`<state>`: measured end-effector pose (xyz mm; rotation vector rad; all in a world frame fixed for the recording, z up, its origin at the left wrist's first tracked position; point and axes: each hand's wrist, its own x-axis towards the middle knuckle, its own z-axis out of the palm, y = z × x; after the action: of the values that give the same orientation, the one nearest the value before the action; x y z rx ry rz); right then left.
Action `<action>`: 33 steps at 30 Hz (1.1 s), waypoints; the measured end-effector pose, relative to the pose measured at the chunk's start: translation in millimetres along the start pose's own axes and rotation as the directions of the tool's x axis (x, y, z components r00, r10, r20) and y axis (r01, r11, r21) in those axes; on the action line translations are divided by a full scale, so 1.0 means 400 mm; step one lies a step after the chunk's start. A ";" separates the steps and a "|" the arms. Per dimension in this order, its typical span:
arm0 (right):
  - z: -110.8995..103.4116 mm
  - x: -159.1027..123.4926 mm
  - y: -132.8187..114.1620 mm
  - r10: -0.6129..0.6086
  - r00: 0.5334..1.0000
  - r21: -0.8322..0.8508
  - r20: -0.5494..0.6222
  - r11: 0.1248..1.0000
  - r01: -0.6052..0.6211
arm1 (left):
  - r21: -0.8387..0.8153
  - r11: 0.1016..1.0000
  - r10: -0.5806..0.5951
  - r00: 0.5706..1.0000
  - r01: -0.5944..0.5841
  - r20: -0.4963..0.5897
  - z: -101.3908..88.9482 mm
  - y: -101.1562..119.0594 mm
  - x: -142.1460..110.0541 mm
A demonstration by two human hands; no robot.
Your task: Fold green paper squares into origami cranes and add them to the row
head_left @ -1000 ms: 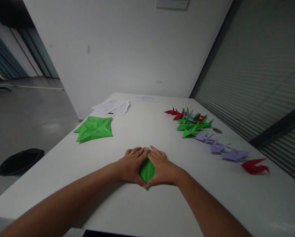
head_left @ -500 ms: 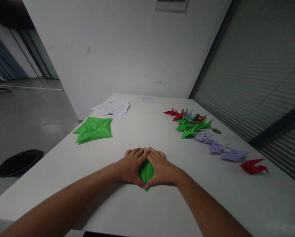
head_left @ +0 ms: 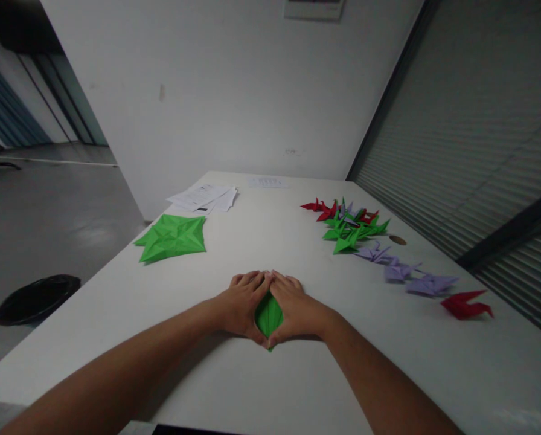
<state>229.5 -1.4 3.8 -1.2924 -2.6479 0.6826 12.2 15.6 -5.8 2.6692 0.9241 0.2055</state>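
A small folded green origami paper [head_left: 269, 313] lies flat on the white table, its pleated middle showing between my hands. On its left side rests my left hand [head_left: 244, 307], palm down, fingers stretched forward and thumb pointing towards me. My right hand [head_left: 293, 307] mirrors it on the other side. Fingertips meet at the paper's far end and the thumbs nearly touch at its near tip, framing a diamond of green. Both hands lie flat over the paper without pinching it. Its outer edges are hidden beneath them.
Creased green sheets [head_left: 173, 238] lie at the left, with printed papers [head_left: 204, 198] behind. A pile of paper cranes [head_left: 352, 226] sits at the right back. Purple cranes [head_left: 400, 270] and a red crane [head_left: 467, 305] line the right side. A black-lined bin [head_left: 35, 299] stands beyond the left edge.
Both hands stay nearly still over the folded green paper; only a very slight shift of the hands and the paper shows.
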 end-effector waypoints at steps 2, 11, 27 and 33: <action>0.001 0.001 0.000 0.001 1.000 0.000 0.001 1.000 -0.001 | 0.002 1.000 0.001 1.000 -0.001 -0.003 0.005 -0.003 0.001; -0.008 -0.004 0.016 -0.019 1.000 0.071 -0.017 0.997 0.020 | -0.082 0.997 0.008 1.000 -0.009 -0.012 -0.005 -0.014 -0.002; -0.027 -0.034 0.046 0.042 0.950 0.272 -0.309 0.961 0.046 | -0.236 0.972 -0.043 0.992 0.013 -0.120 -0.033 -0.026 -0.026; -0.022 -0.033 0.038 0.103 0.951 0.340 -0.293 0.941 0.003 | -0.098 0.995 0.002 0.997 -0.010 -0.082 -0.029 -0.015 -0.022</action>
<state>251.4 -0.5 6.2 -1.2529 -2.1455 0.8225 -0.8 17.5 2.7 2.5904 0.9058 0.3550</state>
